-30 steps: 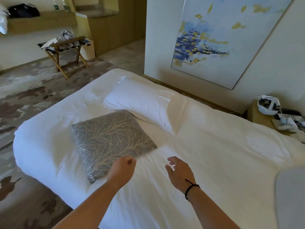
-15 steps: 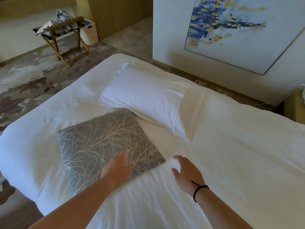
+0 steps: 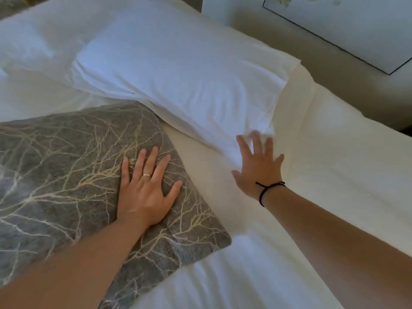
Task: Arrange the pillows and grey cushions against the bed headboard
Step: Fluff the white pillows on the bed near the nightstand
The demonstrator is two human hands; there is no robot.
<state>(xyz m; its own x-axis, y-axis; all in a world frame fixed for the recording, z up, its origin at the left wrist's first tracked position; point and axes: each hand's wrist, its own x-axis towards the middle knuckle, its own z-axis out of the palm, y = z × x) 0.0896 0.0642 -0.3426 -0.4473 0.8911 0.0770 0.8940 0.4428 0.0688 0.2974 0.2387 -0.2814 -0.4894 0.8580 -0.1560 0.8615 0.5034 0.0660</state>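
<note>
A grey cushion (image 3: 66, 175) with a pale branch pattern lies flat on the white bed (image 3: 334, 175), at the lower left. My left hand (image 3: 145, 190) rests flat on its right part, fingers spread, holding nothing. A white pillow (image 3: 178, 70) lies flat beyond the cushion, its near corner overlapping the cushion's far edge. My right hand (image 3: 258, 168) is spread open over the pillow's loose right end, fingertips blurred against the fabric. A dark cord bracelet circles that wrist.
The wall (image 3: 312, 47) runs along the bed's far right side, with the lower corner of a framed painting (image 3: 356, 23) on it. White bedding fills the space right of my arms.
I have leaned in much closer to the bed. My left hand moved from the cushion's near edge to lie flat on it. My right hand reached forward to the pillow's end.
</note>
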